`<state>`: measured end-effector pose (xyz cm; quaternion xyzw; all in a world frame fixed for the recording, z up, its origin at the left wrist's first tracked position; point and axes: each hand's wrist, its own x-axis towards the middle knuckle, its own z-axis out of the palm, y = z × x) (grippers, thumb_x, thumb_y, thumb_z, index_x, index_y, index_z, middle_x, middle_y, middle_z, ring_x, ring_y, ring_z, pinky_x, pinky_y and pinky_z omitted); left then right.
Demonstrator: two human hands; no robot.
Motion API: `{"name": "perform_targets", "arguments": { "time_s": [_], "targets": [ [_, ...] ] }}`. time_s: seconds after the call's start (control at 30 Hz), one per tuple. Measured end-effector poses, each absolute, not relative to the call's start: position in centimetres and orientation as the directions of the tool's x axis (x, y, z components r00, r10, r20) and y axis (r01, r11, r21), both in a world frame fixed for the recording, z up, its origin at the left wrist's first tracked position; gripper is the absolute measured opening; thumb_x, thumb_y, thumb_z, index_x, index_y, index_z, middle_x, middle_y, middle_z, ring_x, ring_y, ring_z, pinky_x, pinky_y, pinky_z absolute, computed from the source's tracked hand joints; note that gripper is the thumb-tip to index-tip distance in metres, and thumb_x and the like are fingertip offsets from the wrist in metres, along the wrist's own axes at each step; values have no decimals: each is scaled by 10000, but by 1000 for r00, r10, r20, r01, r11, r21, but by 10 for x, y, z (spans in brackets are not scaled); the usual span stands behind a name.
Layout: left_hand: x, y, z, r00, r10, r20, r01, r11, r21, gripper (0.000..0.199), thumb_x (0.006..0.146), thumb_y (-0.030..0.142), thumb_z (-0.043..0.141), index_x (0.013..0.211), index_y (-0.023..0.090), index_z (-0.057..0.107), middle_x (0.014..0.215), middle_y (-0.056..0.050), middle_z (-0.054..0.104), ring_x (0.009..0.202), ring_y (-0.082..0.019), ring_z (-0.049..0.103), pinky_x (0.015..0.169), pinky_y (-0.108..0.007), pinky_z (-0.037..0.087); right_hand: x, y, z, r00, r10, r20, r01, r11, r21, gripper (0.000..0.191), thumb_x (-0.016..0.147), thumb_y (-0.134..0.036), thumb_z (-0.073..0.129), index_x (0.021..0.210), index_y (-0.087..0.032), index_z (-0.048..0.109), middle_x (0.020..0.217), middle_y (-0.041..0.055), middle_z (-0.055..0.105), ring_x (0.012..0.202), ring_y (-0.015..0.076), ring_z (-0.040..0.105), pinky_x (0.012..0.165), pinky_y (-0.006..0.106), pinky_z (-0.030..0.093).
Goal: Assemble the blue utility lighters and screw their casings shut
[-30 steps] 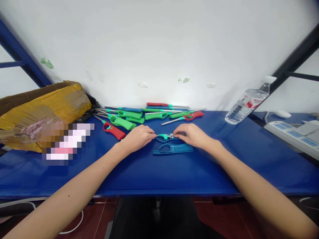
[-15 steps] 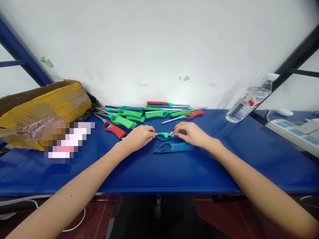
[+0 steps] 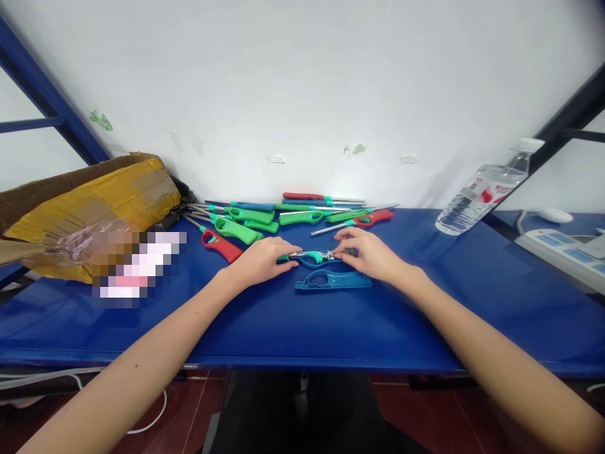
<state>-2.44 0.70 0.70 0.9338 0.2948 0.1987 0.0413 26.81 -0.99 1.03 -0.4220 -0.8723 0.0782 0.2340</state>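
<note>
The near strip of the worktop point(image 3: 283, 328) offers a free way across, below the blue half-shell point(image 3: 333, 280). The row of lighters point(image 3: 255, 217) blocks the far side, the cardboard box point(image 3: 89, 214) the left, and the leaning bottle point(image 3: 484, 192) the far right.

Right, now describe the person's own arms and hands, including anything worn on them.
Both the left hand and the right hand are bare, with no gloves. The left forearm and right forearm show no sleeves, watch or bracelet. I see no rings, though the fingers are small and partly hidden.
</note>
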Motion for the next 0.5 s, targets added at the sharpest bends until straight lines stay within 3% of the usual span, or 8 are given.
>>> {"name": "perform_targets", "arguments": {
  "time_s": [0.2, 0.33, 0.5],
  "targets": [
    [-30, 9, 6, 777, 516, 360, 480, -856, 191, 262, 950, 225, 562, 1166, 192, 707, 1054, -92, 725, 960, -206, 666, 850, -338, 533, 268, -10, 12, -550, 767, 330, 689, 640, -340, 166, 906, -240, 593, 918, -208, 755, 1102, 97, 682, 952, 237, 662, 869, 407, 538],
    [-32, 9, 9, 781, 539, 315, 504, -843, 191, 292, 943, 216, 567, 1207, 214, 690, 1074, -86, 696, 968, -199, 648, 838, -316, 523, 267, -10, 15, -573, 763, 299, 670, 646, -365, 154, 904, -203, 588, 915, -197, 742, 964, 75, 728, 863, 214, 673, 821, 365, 533],
    [-35, 6, 15, 792, 553, 259, 522, -833, 184, 358, 942, 172, 528, 1282, 214, 634, 1098, -87, 676, 1000, -201, 627, 853, -313, 510, 267, -11, 18, -570, 768, 290, 673, 640, -371, 150, 908, -211, 586, 907, -189, 735, 948, 75, 733, 854, 211, 672, 806, 350, 525]
  ]
}}
